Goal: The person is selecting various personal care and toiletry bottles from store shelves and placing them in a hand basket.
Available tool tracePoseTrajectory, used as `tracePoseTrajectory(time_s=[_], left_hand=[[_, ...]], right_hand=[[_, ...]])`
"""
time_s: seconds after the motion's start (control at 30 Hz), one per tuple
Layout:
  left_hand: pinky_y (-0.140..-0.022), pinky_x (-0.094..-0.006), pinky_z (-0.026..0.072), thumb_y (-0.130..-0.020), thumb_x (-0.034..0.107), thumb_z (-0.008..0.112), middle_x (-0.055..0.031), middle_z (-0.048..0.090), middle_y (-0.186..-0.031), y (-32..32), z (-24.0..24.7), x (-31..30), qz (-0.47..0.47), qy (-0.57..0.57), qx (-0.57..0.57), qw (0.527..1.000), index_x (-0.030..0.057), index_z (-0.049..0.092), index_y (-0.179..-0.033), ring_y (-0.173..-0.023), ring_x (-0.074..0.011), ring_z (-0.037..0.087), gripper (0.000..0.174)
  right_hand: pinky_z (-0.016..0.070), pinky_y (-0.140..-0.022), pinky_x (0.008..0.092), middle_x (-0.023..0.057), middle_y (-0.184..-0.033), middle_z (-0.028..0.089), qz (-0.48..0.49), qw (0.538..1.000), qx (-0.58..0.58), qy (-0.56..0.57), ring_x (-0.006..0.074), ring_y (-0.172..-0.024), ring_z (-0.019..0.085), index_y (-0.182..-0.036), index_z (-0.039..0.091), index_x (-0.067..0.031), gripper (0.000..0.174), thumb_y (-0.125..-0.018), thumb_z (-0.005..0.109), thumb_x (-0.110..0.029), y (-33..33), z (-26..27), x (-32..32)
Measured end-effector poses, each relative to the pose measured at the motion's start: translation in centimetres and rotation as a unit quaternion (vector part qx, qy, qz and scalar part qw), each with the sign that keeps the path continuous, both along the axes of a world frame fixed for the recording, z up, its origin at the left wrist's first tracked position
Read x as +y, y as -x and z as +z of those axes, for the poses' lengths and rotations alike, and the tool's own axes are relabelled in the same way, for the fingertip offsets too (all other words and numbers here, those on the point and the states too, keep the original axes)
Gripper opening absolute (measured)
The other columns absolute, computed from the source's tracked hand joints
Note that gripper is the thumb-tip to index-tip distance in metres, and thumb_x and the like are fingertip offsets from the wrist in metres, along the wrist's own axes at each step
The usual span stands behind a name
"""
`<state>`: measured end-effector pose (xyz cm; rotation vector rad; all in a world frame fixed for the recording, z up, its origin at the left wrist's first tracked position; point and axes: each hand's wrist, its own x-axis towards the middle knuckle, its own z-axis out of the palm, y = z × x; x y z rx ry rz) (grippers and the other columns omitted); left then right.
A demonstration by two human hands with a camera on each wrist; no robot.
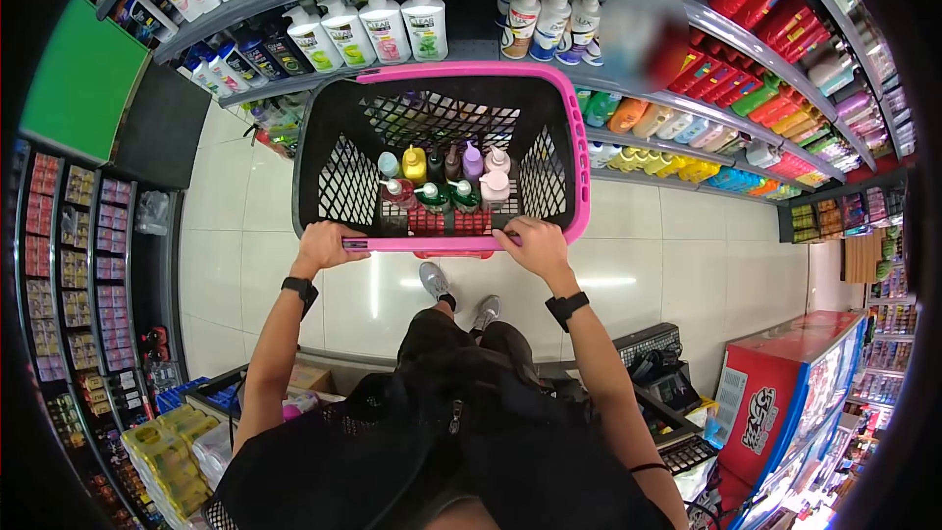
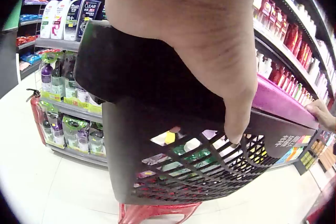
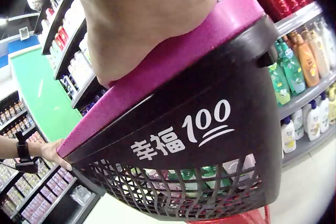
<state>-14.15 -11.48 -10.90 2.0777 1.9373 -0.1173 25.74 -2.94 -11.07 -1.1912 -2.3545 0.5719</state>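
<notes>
Both forearms reach forward and slightly inward, the left hand [image 1: 327, 247] and right hand [image 1: 537, 247] curled over the near edge of the basket [image 1: 312, 162], one toward each corner, both gripping it. The left thumb hangs down the outer wall, while the right thumb lies across the pink rim [image 1: 579, 162]. Each wrist wears a dark band. The left hand's other fingers are hidden behind the rim in its wrist view, and the right palm covers its own fingers in the other. Between the hands and just beyond them, pump bottles stand clustered on the basket floor: yellow [image 1: 414, 166], purple [image 1: 473, 163], dark green [image 1: 465, 196] and pale pink [image 1: 495, 188] among them; the front ones partly cover those behind, and their labels seem too small to read. The basket looks like moulded black plastic, its walls pierced by a diamond lattice, with white lettering [image 3: 181, 129] below the right hand. Past the basket's far side, white pump bottles [image 1: 383, 29] line a grey shelf.
</notes>
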Motion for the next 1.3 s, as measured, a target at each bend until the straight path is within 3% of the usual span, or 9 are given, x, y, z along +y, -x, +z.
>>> tracePoseTrajectory(time_s=[0.03,0.23,0.57,0.63,0.97,1.07,1.17,1.23,1.3], left_hand=[[-0.069,-0.0382,0.0558,-0.064,0.066,0.071,-0.0054,0.072,-0.081,-0.2,0.1,-0.2,-0.001,-0.001,0.002,1.000,0.0304,0.075,-0.095,-0.069,-0.0267,0.068,0.047],[-0.075,-0.0381,0.0553,-0.064,0.072,0.067,-0.0058,0.072,-0.082,-0.3,0.4,-0.4,0.027,0.051,0.029,0.998,0.0343,0.074,-0.099,-0.074,-0.0264,0.069,0.052],[-0.075,-0.0403,0.0540,-0.064,0.073,0.066,-0.0085,0.071,-0.079,1.3,0.8,-1.3,-0.001,0.060,0.046,0.997,0.0291,0.075,-0.098,-0.077,-0.0275,0.068,0.056],[-0.075,-0.0405,0.0536,-0.065,0.072,0.065,-0.0090,0.071,-0.081,1.5,1.2,-1.5,-0.011,0.064,0.049,0.997,0.0280,0.075,-0.098,-0.080,-0.0278,0.068,0.056],[-0.077,-0.0395,0.0535,-0.062,0.072,0.067,-0.0094,0.071,-0.082,3.2,1.1,-0.9,-0.030,0.045,0.027,0.998,0.0236,0.076,-0.093,-0.080,-0.0289,0.067,0.058],[-0.076,-0.0393,0.0539,-0.062,0.072,0.067,-0.0084,0.071,-0.081,3.5,0.5,-1.1,-0.031,0.028,0.028,0.999,0.0252,0.076,-0.092,-0.078,-0.0283,0.068,0.057],[-0.071,-0.0382,0.0548,-0.061,0.072,0.068,-0.0077,0.071,-0.079,3.7,0.5,-0.9,-0.023,0.022,0.026,0.999,0.0282,0.076,-0.093,-0.074,-0.0276,0.068,0.055],[-0.071,-0.0382,0.0547,-0.061,0.072,0.068,-0.0074,0.071,-0.079,3.5,1.0,-1.1,-0.019,0.025,0.028,0.999,0.0289,0.076,-0.092,-0.075,-0.0273,0.068,0.054],[-0.072,-0.0380,0.0546,-0.061,0.071,0.069,-0.0065,0.071,-0.078,3.1,1.6,-1.2,-0.003,0.032,0.022,0.999,0.0309,0.076,-0.093,-0.075,-0.0265,0.069,0.052]], right_hand=[[0.0515,-0.058,0.0383,0.0077,-0.077,0.068,0.014,0.999,-0.029,0.009,0.0270,-0.068,0.066,-0.083,0.070,-0.0092,0.039,-0.080,0.067,-0.047,-0.2,0.3,-0.2],[0.0518,-0.059,0.0411,0.0104,-0.073,0.069,0.033,0.995,-0.091,-0.010,0.0294,-0.067,0.067,-0.091,0.071,-0.0105,0.053,-0.075,0.064,-0.061,-0.8,-0.4,-1.1],[0.0507,-0.059,0.0425,0.0128,-0.071,0.068,0.021,0.995,-0.096,-0.034,0.0310,-0.066,0.066,-0.098,0.073,-0.0140,0.050,-0.077,0.063,-0.058,0.9,-0.6,-2.7],[0.0510,-0.058,0.0400,0.0079,-0.068,0.068,0.008,0.992,-0.112,-0.058,0.0285,-0.062,0.065,-0.087,0.073,-0.0133,0.043,-0.076,0.067,-0.055,1.3,-0.4,-3.2],[0.0517,-0.059,0.0395,0.0066,-0.073,0.069,-0.030,0.991,-0.119,-0.050,0.0276,-0.065,0.066,-0.086,0.073,-0.0133,0.042,-0.075,0.069,-0.053,2.7,-0.2,-4.5],[0.0503,-0.063,0.0417,0.0093,-0.071,0.067,-0.021,0.992,-0.112,-0.062,0.0297,-0.066,0.065,-0.085,0.071,-0.0096,0.049,-0.076,0.064,-0.058,2.9,-0.2,-4.6],[0.0495,-0.074,0.0397,0.0098,-0.081,0.066,-0.040,0.991,-0.096,-0.088,0.0293,-0.081,0.064,-0.086,0.069,-0.0068,0.046,-0.077,0.067,-0.052,3.3,0.2,-5.3],[0.0449,-0.091,0.0399,0.0123,-0.102,0.065,-0.079,0.989,-0.024,-0.126,0.0308,-0.101,0.059,-0.096,0.066,-0.0047,0.041,-0.077,0.072,-0.041,3.7,0.4,-6.5],[0.0417,-0.096,0.0413,0.0132,-0.109,0.063,-0.105,0.984,0.003,-0.142,0.0319,-0.107,0.056,-0.101,0.064,-0.0040,0.041,-0.077,0.073,-0.035,3.9,0.2,-7.5]])
